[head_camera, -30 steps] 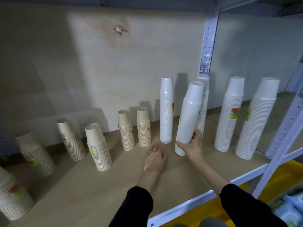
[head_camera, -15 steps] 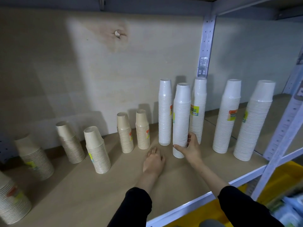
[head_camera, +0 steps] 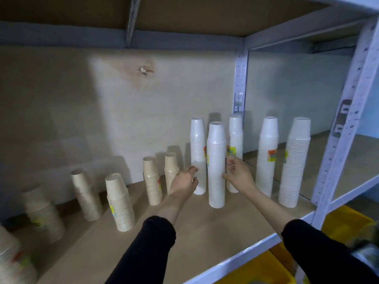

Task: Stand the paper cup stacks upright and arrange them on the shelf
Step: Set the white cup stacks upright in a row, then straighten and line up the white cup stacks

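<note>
Several tall white paper cup stacks stand upright on the wooden shelf (head_camera: 205, 232). The front white stack (head_camera: 216, 165) stands alone between my hands. My right hand (head_camera: 238, 176) is just right of it, fingers apart, thumb touching its side. My left hand (head_camera: 185, 181) is lifted off the shelf, fingers curved beside the lower part of the back-left white stack (head_camera: 198, 148). Another white stack (head_camera: 235, 136) stands behind my right hand. Two more white stacks (head_camera: 267, 156) (head_camera: 295, 160) stand further right.
Shorter brown cup stacks (head_camera: 151, 179) (head_camera: 120, 201) (head_camera: 86, 195) stand upright to the left, one (head_camera: 171, 165) partly behind my left hand. More blurred stacks (head_camera: 43, 212) sit at the far left. A grey steel post (head_camera: 338, 150) frames the right front. Yellow bins (head_camera: 256, 269) lie below.
The tilted white stack was stood upright and set down. My right hand has loosened from it. My left hand rose off the shelf toward the back-left white stack.
</note>
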A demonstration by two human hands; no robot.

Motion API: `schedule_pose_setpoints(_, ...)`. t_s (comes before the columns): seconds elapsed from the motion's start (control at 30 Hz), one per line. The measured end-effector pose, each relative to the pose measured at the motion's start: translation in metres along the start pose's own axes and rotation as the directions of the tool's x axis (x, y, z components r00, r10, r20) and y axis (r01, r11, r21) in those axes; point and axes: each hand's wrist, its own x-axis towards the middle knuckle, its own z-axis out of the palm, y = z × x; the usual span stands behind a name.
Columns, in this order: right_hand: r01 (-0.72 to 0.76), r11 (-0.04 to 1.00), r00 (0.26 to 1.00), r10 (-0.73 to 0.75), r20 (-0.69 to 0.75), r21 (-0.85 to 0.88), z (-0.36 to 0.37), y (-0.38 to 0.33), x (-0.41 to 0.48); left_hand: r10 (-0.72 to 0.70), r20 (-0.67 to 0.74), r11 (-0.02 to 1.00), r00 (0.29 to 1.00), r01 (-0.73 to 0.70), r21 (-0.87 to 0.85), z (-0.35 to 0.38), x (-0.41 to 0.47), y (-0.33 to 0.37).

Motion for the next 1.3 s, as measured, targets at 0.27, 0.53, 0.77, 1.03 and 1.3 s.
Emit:
schedule_pose_setpoints(0.27,0.134,0.989,0.979,-0.141,-0.145,-0.059,-0.051,-0.067,0.028,0.124,-0.250,0.992,0.960,-0.119,0.036,-0.079,0.046,0.024)
schedule_pose_setpoints(0.53,0.308,0.915,0.941,-0.334,-0.061,-0.260,-0.062,-0.116,0.046,0.198,-0.255,0.979,0.947,-0.176,0.107,-0.113,0.082,0.051)
schedule_pose_setpoints(0.77,0.343,0.826,0.938,-0.324,0.121,-0.447,-0.055,-0.123,0.055,0.149,-0.214,0.981,0.965,-0.117,0.152,-0.107,0.100,0.062)
schedule_pose_setpoints(1.03,0.360,0.803,0.933,-0.325,0.158,-0.476,-0.053,-0.113,0.069,0.111,-0.177,0.991,0.978,-0.095,0.095,-0.111,0.113,0.060)
schedule_pose_setpoints(1.3,0.398,0.864,0.912,-0.336,0.236,-0.307,-0.073,-0.108,0.076,0.195,-0.110,0.974,0.975,-0.205,-0.094,-0.136,0.106,0.037)
